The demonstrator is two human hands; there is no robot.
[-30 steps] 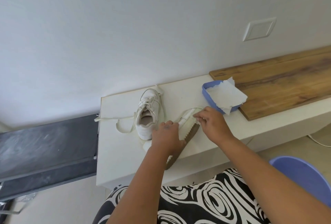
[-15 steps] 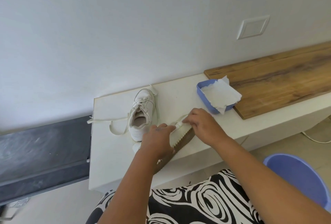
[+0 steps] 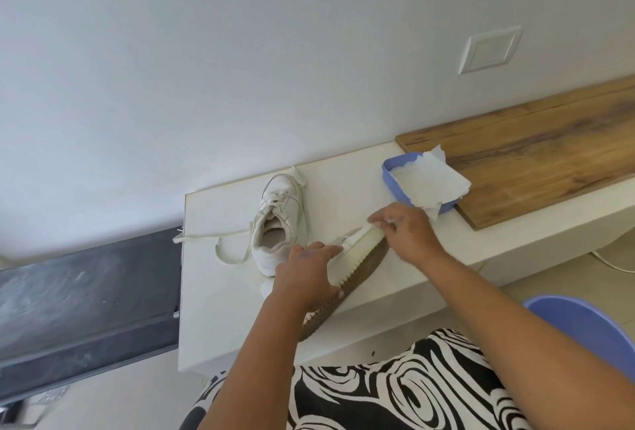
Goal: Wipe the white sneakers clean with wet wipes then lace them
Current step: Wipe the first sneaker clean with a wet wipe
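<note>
White low shelf (image 3: 220, 292) = landmark. White sneaker with brown ribbed sole (image 3: 357, 268) lies on side near shelf front edge, sole facing front. Left hand (image 3: 302, 275) curled over its heel end, gripping. Right hand (image 3: 405, 234) at toe end, fingers pinching small white item, probably wipe; partly hidden. Second white laced sneaker (image 3: 278, 220) upright toward shelf rear, loose lace trailing past left edge. Blue plastic tray with white wipes (image 3: 395, 175) at shelf's right rear, overlapping wooden board (image 3: 536, 155).
</note>
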